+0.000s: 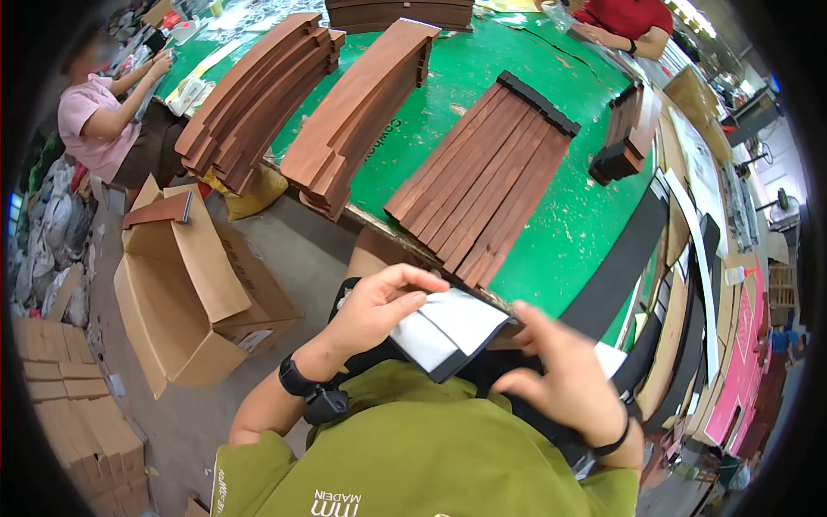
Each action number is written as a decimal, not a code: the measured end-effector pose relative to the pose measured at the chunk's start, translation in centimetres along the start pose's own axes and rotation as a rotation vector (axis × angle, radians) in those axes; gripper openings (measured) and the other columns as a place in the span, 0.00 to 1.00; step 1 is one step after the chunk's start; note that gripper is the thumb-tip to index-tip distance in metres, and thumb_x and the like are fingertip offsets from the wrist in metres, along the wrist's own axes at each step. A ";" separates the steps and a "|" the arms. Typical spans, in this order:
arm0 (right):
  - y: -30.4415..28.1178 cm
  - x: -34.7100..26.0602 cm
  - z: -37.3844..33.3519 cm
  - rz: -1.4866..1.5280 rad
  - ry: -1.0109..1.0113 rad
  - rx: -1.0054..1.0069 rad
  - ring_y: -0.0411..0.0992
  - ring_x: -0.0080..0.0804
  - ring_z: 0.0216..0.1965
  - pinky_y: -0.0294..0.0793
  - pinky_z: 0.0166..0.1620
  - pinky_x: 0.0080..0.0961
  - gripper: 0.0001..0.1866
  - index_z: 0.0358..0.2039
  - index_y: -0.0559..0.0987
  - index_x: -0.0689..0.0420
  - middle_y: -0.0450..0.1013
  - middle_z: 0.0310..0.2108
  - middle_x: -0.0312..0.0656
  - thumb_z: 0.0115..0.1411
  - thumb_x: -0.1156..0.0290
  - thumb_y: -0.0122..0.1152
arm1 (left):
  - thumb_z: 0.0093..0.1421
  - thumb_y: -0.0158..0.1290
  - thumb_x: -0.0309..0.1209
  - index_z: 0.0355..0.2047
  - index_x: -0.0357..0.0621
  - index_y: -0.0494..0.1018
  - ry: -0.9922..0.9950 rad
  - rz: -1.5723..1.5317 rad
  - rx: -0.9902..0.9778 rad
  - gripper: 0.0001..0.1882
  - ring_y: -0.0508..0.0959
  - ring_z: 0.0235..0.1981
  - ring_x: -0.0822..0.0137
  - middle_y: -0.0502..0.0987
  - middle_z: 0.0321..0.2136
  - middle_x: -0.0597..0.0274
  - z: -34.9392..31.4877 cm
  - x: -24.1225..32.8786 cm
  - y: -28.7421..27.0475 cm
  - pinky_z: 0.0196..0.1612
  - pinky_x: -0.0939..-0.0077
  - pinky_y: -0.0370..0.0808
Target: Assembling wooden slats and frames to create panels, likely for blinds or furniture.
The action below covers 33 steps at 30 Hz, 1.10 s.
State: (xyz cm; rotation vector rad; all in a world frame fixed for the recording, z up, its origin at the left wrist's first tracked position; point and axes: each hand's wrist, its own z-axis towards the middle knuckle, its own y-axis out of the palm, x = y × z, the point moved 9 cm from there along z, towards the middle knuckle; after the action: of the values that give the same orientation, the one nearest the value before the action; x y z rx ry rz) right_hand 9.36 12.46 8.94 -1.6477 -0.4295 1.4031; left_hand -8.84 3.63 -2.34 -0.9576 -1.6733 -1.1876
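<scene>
Over my lap, in front of the table edge, lies a small flat dark sheet with a white face (461,320); a dark line crosses the white. My left hand (375,312) is closed at its upper left corner, thumb and forefinger close together over it. To its right, my right hand (564,366) is apart from it, fingers spread and smeared by motion, with nothing seen in them. Just beyond, a row of reddish-brown wooden slats (487,177) lies on the green table (568,250), a black strip (538,102) across their far end.
Stacks of curved brown wooden pieces (362,108) (258,95) stand at the table's left. A smaller dark-ended bundle (624,133) sits at right, near long black strips (620,250). An open cardboard box (185,293) stands left. Co-workers (108,112) (633,26) sit left and far right.
</scene>
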 end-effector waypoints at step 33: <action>8.1 -2.5 -2.4 0.210 -0.155 0.303 0.74 0.37 0.30 0.74 0.32 0.32 0.26 0.53 0.80 0.50 0.71 0.31 0.41 0.52 0.72 0.73 | 0.62 0.64 0.29 0.71 0.35 0.54 -0.107 0.013 -0.262 0.42 0.70 0.60 0.68 0.64 0.66 0.52 -3.6 -1.7 2.4 0.61 0.72 0.70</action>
State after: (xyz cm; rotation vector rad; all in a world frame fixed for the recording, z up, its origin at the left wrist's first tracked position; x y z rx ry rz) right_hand 8.49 5.29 3.87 -1.3722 -0.1222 1.6686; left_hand -5.34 0.63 -2.49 -1.2092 -1.6161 -1.3923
